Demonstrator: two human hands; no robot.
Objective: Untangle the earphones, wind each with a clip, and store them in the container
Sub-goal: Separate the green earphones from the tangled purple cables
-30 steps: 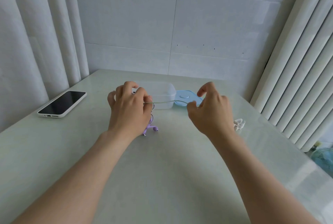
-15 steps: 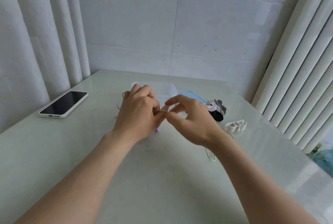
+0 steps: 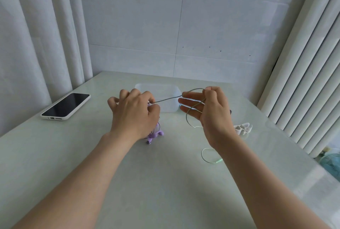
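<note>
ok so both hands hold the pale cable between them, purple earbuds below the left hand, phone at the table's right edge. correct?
Not quite. The head view shows the phone at the left edge of the table. The rest holds: left hand and right hand hold the pale cable between them, purple earbuds below the left hand.

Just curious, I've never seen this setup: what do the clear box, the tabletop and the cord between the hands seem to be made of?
The box looks like frosted translucent plastic; the table shows dimly through its walls. The tabletop seems to be polished stone or glass: it is glossy, with soft reflections. The cord looks rubber- or plastic-coated: thin, matte, bending in loose loops.
</note>
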